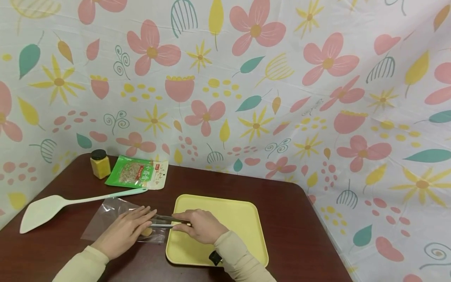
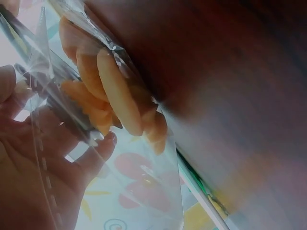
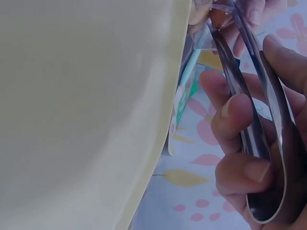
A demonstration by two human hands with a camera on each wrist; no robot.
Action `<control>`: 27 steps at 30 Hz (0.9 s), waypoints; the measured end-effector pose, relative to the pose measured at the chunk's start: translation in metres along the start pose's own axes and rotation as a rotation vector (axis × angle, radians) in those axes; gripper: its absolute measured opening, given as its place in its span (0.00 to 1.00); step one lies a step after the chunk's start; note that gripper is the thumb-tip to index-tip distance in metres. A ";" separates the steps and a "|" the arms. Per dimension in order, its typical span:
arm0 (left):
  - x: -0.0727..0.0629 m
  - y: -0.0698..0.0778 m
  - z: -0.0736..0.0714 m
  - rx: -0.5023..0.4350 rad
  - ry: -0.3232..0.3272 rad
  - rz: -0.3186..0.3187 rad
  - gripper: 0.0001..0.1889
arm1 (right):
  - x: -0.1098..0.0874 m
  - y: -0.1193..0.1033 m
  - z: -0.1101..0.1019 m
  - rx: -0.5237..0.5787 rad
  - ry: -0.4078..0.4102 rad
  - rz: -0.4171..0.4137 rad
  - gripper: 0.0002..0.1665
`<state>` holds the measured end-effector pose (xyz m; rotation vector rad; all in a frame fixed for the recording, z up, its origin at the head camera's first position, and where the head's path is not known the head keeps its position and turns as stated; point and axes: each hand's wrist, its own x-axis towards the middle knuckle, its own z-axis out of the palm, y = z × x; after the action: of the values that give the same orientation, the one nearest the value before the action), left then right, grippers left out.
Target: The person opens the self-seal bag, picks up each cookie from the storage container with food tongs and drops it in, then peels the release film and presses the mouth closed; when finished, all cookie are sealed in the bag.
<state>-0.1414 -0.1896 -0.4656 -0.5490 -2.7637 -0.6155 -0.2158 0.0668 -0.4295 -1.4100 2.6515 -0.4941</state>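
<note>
My left hand [image 1: 124,231] holds a clear plastic bag [image 1: 102,221] on the table from above, its fingers nearly straight and its thumb lower down, beside the tongs. Several long orange-tan food pieces [image 2: 115,91] lie inside the bag in the left wrist view; their kind is unclear. Metal tongs [image 3: 252,115] are gripped by my right hand [image 1: 202,226], with fingers and thumb wrapped round both arms. Their far ends reach the bag by the food, partly hidden under the left hand. The right hand is over the left side of a yellow tray [image 1: 225,250].
A pale green spatula [image 1: 46,211] lies at the left. Behind it are a yellow jar [image 1: 100,164] with a black lid and a green-and-white packet [image 1: 135,172]. A flower-print cloth [image 1: 211,78] hangs behind the dark table [image 1: 296,235].
</note>
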 end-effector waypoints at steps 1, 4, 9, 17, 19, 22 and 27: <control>0.000 0.000 0.000 0.000 -0.001 -0.001 0.20 | -0.001 0.000 -0.001 -0.004 0.002 0.000 0.31; 0.001 0.000 0.000 -0.002 -0.005 -0.006 0.20 | -0.004 0.000 -0.003 -0.018 0.010 0.001 0.31; 0.000 0.000 0.000 -0.019 -0.006 -0.029 0.20 | -0.010 0.001 -0.006 -0.046 0.031 0.003 0.30; 0.001 0.001 0.000 -0.046 -0.010 -0.066 0.20 | -0.022 0.003 -0.011 -0.035 0.029 0.014 0.30; 0.000 0.001 0.000 -0.041 -0.001 -0.060 0.20 | -0.025 0.004 -0.013 -0.016 0.025 0.020 0.30; 0.000 0.001 0.001 -0.030 0.014 -0.047 0.21 | -0.030 0.005 -0.015 0.008 0.024 0.026 0.31; 0.000 0.001 0.000 -0.026 0.017 -0.044 0.22 | -0.040 0.009 -0.020 0.048 0.032 0.043 0.31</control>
<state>-0.1408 -0.1884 -0.4653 -0.4869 -2.7622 -0.6638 -0.2047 0.1094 -0.4165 -1.3400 2.6694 -0.5759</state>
